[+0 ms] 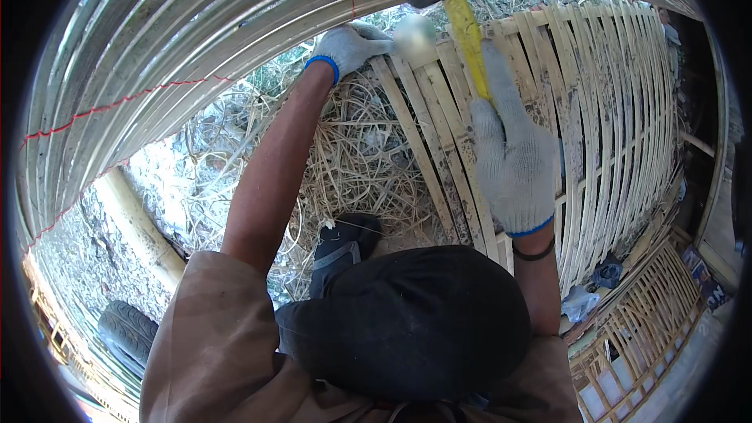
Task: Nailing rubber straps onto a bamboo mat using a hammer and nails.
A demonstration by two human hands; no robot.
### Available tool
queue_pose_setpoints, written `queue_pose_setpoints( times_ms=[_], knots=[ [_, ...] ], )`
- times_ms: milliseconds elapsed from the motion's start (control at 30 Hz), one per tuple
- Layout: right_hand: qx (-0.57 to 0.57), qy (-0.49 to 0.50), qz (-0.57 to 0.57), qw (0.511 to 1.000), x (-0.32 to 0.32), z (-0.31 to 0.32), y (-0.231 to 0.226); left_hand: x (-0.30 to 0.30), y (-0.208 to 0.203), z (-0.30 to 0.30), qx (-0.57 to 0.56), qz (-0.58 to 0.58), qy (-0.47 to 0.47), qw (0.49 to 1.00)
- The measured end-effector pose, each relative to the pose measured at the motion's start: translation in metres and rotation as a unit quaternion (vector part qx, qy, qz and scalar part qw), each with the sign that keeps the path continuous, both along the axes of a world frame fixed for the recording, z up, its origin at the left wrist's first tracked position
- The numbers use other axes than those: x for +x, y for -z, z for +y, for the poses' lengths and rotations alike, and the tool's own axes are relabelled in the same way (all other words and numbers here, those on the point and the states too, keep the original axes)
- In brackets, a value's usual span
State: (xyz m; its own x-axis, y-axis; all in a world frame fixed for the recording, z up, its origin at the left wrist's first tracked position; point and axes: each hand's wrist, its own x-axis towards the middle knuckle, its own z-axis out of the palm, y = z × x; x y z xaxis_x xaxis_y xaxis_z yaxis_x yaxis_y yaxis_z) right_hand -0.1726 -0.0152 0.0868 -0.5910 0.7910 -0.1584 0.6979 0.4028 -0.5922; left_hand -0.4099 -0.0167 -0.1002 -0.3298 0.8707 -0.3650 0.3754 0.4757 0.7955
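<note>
Two gloved hands at work over a bamboo panel (595,110). Right hand (513,164) clenched round the yellow handle of a hammer (462,12), head raised above the slats. Left hand (348,47) pinches a slat end (399,59) at the panel's edge, straw (352,164) below.

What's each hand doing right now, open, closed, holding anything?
Left hand: gloved, closed on the end of a bamboo slat.
Right hand: gloved, closed around the yellow hammer handle.
</note>
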Motion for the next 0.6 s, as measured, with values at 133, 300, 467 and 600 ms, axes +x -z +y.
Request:
queue_pose_setpoints(
  times_ms=[133, 300, 467, 600],
  knots=[
    [0.011, -0.058, -0.174, 0.983, 0.012, 0.010, 0.032, 0.006, -0.005, 0.013, -0.017, -0.010, 0.011, 1.000],
    [0.022, -0.052, -0.098, 0.994, 0.003, 0.015, 0.003, 0.000, 0.002, 0.005, -0.011, 0.012, 0.024, 1.000],
    [0.071, -0.005, 0.008, 0.997, 0.026, 0.002, 0.044, 0.006, -0.009, 0.011, -0.027, 0.001, 0.033, 0.999],
    [0.048, -0.030, -0.044, 0.997, 0.030, 0.008, 0.059, 0.006, 0.006, 0.008, 0.008, 0.032, 0.024, 0.999]
  ],
)
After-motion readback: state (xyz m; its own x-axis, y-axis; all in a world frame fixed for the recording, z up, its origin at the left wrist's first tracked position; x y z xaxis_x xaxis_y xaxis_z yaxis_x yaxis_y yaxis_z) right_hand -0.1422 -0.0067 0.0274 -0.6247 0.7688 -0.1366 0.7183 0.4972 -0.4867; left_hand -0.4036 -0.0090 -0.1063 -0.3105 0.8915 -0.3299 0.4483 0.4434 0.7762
